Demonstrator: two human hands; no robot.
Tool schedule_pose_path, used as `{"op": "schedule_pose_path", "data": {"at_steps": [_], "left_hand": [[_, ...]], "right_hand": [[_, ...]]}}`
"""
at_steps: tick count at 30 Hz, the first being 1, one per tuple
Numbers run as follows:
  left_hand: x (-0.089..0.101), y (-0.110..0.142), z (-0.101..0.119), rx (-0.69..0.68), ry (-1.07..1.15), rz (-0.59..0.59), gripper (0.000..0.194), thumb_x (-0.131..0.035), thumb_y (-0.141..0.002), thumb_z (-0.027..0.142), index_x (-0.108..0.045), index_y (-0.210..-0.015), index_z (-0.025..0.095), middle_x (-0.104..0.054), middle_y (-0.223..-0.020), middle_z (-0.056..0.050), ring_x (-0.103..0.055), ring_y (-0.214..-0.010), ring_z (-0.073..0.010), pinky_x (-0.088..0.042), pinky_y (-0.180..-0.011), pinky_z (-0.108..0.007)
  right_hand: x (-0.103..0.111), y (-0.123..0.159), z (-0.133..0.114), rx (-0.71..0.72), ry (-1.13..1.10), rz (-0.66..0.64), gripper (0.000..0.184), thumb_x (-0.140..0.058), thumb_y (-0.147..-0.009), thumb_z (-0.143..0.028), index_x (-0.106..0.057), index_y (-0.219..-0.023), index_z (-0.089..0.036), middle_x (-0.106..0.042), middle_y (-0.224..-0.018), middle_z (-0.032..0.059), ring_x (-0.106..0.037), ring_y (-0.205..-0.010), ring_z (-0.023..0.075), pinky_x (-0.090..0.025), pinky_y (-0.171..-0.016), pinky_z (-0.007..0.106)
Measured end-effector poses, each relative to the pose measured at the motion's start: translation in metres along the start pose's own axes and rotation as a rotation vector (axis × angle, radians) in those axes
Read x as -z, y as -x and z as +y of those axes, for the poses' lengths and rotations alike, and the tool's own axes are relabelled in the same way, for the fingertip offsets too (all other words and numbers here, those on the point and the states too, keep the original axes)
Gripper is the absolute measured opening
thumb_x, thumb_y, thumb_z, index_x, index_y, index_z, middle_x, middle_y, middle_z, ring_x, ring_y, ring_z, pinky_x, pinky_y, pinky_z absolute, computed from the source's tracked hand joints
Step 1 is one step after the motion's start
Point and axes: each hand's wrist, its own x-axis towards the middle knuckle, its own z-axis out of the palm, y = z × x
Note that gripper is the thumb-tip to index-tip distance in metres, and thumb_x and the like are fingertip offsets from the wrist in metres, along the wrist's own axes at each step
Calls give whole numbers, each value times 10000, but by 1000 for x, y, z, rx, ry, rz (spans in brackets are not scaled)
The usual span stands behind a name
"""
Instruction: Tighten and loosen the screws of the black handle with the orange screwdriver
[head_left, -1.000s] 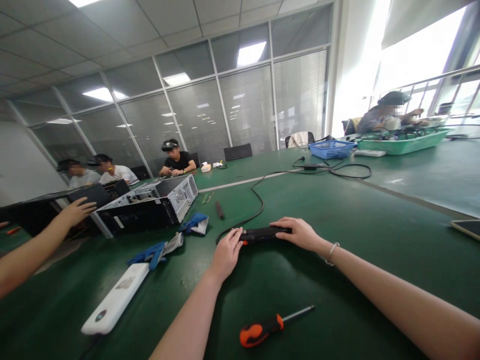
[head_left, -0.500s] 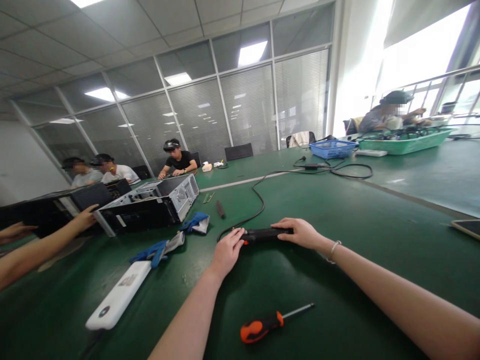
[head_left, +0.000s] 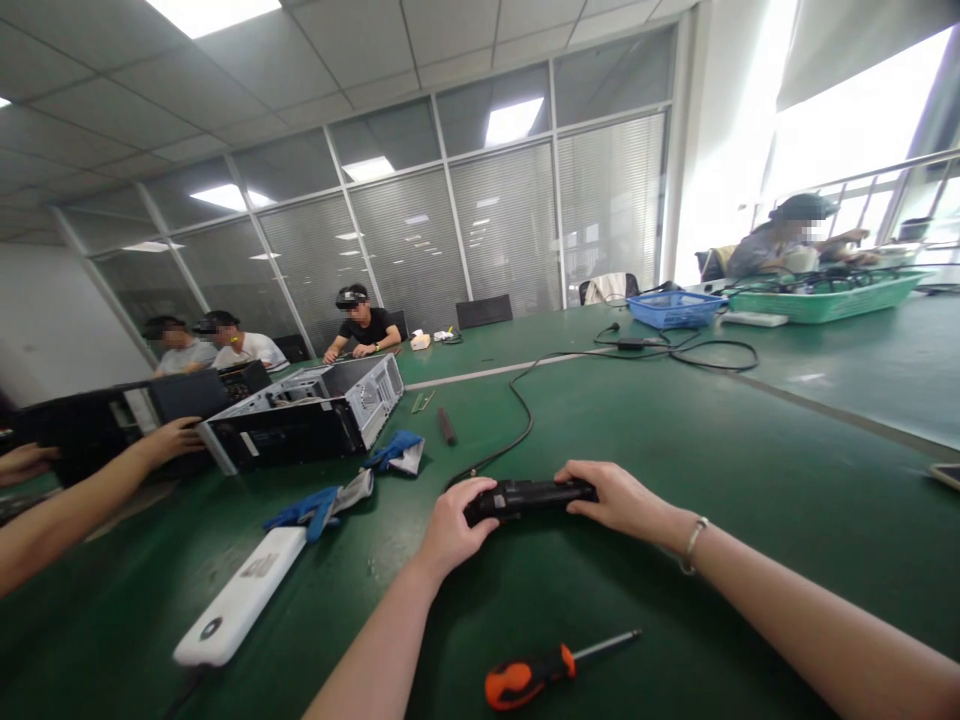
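Note:
Both of my hands hold a black, long, bar-shaped device [head_left: 529,497] just over the green table; its exact kind I cannot make out. My left hand [head_left: 459,525] grips its left end, thumb on the near side and fingers over the top. Around the right end, the thumb and fingers of my right hand [head_left: 611,497] are closed. A black cord [head_left: 525,400] runs up to the device's left end, where my left hand hides the join. Nearer to me lies a screwdriver [head_left: 536,675] with an orange and black handle, its shaft pointing right.
Blue-grey work gloves [head_left: 322,507] and a white oblong device [head_left: 244,597] lie left. Beyond stands an opened computer case [head_left: 300,435], touched by another person's hand [head_left: 180,440]. A dark bar [head_left: 446,427], blue basket [head_left: 675,310] and green basket [head_left: 840,300] are farther off.
The device has been turned over in my hands, and its orange part no longer shows. My left thumb now presses its near side. The view has shifted slightly.

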Motion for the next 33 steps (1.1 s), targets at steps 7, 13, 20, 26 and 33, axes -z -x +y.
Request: {"op": "schedule_pose_path", "data": {"at_steps": [7,13,20,26,33], "left_hand": [[-1,-2,-3,2,21,-20,424,-725,-750,162,-657,-1156,266,-675,-1176,-29,-609,-1111,-232,-433,-1036,-406],[-3,-5,-7,-3,115,25,416,-791,-645,87,-700,-1027,224,-697,-1093,-43,-625,-1059,-235,-468,-985,-390],[-3,-2,-8,-63,88,15,399,-780,-674,122,-671,-1044,223,-687,-1101,-48,-619,-1059,-232,-469,-979,-392],[-3,1,-9,-95,11,-4,513,-797,-666,150,-635,-1144,241,-657,-1187,-45,-595,-1117,-235,-435,-1032,-406],[-2,-1,-9,-77,8,-32,398,-695,-798,227,-625,-1190,249,-656,-1207,-45,-601,-1127,-229,-448,-1025,-406]], "right_hand": [[3,7,3,189,63,-16,389,-538,-892,-328,-550,-1278,-279,-616,-1230,57,-581,-1106,227,-449,-982,378],[4,5,2,167,36,-7,387,-588,-864,-310,-588,-1251,-287,-621,-1222,54,-591,-1097,229,-457,-988,384],[4,5,2,195,57,-10,394,-581,-879,-294,-575,-1273,-293,-617,-1229,56,-588,-1088,226,-471,-967,379],[3,6,6,285,61,26,383,-511,-927,-337,-544,-1303,-270,-628,-1228,54,-574,-1112,217,-471,-971,365],[4,5,8,274,84,0,391,-505,-930,-352,-531,-1314,-282,-633,-1230,36,-590,-1103,211,-477,-969,358]]}}
